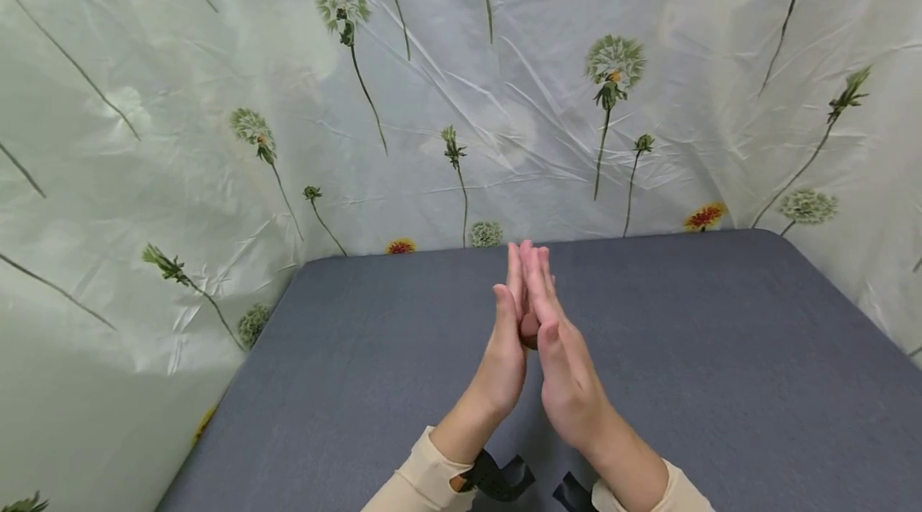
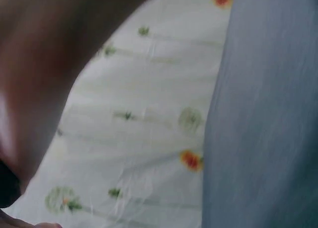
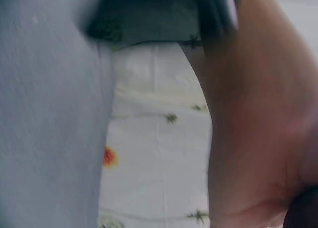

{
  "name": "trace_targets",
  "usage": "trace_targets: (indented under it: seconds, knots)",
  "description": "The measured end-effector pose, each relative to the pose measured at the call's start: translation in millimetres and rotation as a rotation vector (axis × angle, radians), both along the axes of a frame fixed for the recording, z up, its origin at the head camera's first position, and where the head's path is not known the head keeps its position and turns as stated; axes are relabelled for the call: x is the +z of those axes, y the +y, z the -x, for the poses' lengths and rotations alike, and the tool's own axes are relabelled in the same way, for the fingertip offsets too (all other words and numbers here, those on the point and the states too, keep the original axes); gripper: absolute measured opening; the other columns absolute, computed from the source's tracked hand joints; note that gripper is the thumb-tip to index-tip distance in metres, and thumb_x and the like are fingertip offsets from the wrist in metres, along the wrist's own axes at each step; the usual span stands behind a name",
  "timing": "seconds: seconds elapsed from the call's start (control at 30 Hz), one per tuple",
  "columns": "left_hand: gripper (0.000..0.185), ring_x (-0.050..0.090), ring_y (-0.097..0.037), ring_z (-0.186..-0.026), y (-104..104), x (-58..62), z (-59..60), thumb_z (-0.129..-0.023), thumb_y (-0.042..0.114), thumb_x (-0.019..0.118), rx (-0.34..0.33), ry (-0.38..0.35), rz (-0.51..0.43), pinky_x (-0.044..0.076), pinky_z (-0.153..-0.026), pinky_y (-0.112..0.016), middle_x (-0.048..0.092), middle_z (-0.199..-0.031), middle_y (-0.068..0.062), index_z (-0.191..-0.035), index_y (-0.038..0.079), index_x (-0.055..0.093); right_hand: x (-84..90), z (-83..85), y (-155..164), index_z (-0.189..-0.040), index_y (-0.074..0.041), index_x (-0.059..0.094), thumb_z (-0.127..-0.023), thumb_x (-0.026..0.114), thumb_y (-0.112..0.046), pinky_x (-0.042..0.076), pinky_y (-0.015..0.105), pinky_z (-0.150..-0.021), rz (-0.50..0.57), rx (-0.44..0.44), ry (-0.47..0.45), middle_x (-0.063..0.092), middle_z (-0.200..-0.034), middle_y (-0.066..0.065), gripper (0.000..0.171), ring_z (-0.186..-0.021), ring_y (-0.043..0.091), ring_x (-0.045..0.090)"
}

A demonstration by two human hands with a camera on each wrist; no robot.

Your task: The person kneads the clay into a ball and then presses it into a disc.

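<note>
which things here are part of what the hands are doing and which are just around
In use:
left hand, straight fingers against the right
right hand, likewise

Just there:
grey table
flower-print sheet behind
black wrist straps

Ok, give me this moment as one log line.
left hand: flat against right | right hand: flat against left | fingers straight, nothing held | both over grey table | backdrop: floral sheet
</note>
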State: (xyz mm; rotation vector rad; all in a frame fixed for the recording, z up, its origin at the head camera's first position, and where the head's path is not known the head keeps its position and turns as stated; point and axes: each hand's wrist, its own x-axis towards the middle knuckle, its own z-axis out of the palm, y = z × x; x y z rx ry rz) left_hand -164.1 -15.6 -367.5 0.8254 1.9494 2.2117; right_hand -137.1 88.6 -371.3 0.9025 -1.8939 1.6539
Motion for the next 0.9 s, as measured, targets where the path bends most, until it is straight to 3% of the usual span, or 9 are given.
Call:
trace_targets:
  seconds: [0.1, 0.2, 0.27, 0.43, 0.53, 0.67, 0.73, 0.77, 0.9]
  knots:
    - [0.077, 0.006, -0.014, -0.169, 9.5, -0.4, -10.5, -0.106, 0.072, -0.006, -0.029, 0.059, 0.076, 0.01, -0.135, -0.056, 0.0, -0.181, 0.013, -0.17, 0.031, -0.019, 3.0, 7.5, 12.2, -0.173, -0.01, 0.007, -0.119, 0.007, -0.043, 0.006, 0.017, -0.132, 0.048, 0.002, -0.05, 0.009, -0.182, 0.004, 0.064, -0.17, 0.022, 0.0]
    - [0.073, 0.002, -0.016, -0.169, 14.6, 0.5, -19.4, -0.108, 0.067, -0.009, -0.015, 0.102, 0.162, 0.009, -0.133, -0.059, -0.003, -0.181, 0.01, -0.169, 0.029, -0.021, 2.9, 12.4, 21.6, -0.174, -0.015, 0.002, -0.118, 0.007, -0.048, 0.025, 0.013, -0.125, 0.07, 0.01, -0.126, 0.005, -0.183, -0.001, 0.065, -0.167, 0.012, 0.008]
    - [0.072, 0.0, -0.018, -0.169, 14.9, 2.4, -22.1, -0.108, 0.067, -0.01, 0.011, 0.111, 0.186, 0.008, -0.133, -0.061, -0.006, -0.181, 0.009, -0.17, 0.03, -0.02, 0.6, 14.6, 24.4, -0.174, -0.018, 0.001, -0.117, 0.007, -0.05, 0.041, 0.011, -0.111, 0.076, 0.027, -0.17, 0.003, -0.183, -0.003, 0.065, -0.158, 0.005, 0.032]
    - [0.075, 0.001, -0.022, -0.169, 4.8, 12.2, -18.9, -0.105, 0.074, -0.006, 0.076, 0.1, 0.113, 0.012, -0.131, -0.064, -0.006, -0.181, 0.01, -0.17, 0.037, -0.017, -9.2, 16.0, 15.7, -0.174, -0.014, 0.001, -0.118, 0.006, -0.044, 0.053, 0.015, -0.095, 0.048, 0.066, -0.182, 0.003, -0.183, 0.007, 0.063, -0.124, -0.002, 0.063]
    - [0.079, 0.006, -0.022, -0.169, -6.9, 19.3, -13.5, -0.102, 0.081, -0.002, 0.139, 0.108, 0.076, 0.014, -0.131, -0.064, -0.001, -0.181, 0.01, -0.169, 0.042, -0.015, -15.2, 11.7, 0.9, -0.173, -0.012, 0.0, -0.119, 0.005, -0.037, 0.046, 0.015, -0.11, 0.021, 0.1, -0.164, 0.003, -0.182, 0.009, 0.06, -0.146, 0.005, 0.051]
    - [0.081, 0.007, -0.015, -0.169, -22.1, 25.0, -2.7, -0.1, 0.086, 0.002, 0.218, 0.087, 0.027, 0.023, -0.13, -0.052, 0.007, -0.181, 0.013, -0.169, 0.046, -0.013, -18.6, 0.3, -17.7, -0.174, -0.015, -0.002, -0.12, 0.008, -0.03, 0.013, 0.013, -0.129, -0.008, 0.159, -0.155, -0.001, -0.183, 0.003, 0.057, -0.169, 0.015, 0.001]
    - [0.083, 0.006, -0.014, -0.169, -27.5, 24.5, 3.4, -0.098, 0.087, 0.004, 0.234, 0.069, 0.009, 0.039, -0.121, -0.042, 0.01, -0.18, 0.013, -0.169, 0.046, -0.012, -17.9, -5.5, -22.9, -0.174, -0.017, -0.001, -0.12, 0.009, -0.028, 0.003, 0.013, -0.13, -0.013, 0.168, -0.163, -0.003, -0.183, -0.001, 0.056, -0.169, 0.017, -0.006]
    - [0.084, 0.006, -0.015, -0.169, -29.2, 23.2, 6.2, -0.098, 0.088, 0.004, 0.237, 0.061, 0.006, 0.048, -0.107, -0.037, 0.011, -0.18, 0.013, -0.169, 0.046, -0.012, -17.0, -8.0, -24.3, -0.174, -0.018, 0.0, -0.12, 0.01, -0.027, 0.001, 0.013, -0.13, -0.014, 0.169, -0.166, -0.004, -0.183, -0.002, 0.056, -0.169, 0.017, -0.008]
    - [0.085, 0.01, -0.022, -0.169, -26.3, 13.6, 13.7, -0.1, 0.085, 0.006, 0.19, 0.019, -0.012, 0.048, -0.116, -0.045, 0.012, -0.181, 0.007, -0.171, 0.042, -0.011, -12.5, -13.0, -23.3, -0.174, -0.017, 0.002, -0.12, 0.011, -0.028, -0.002, 0.014, -0.13, -0.026, 0.136, -0.136, -0.002, -0.183, 0.0, 0.056, -0.169, 0.018, -0.012]
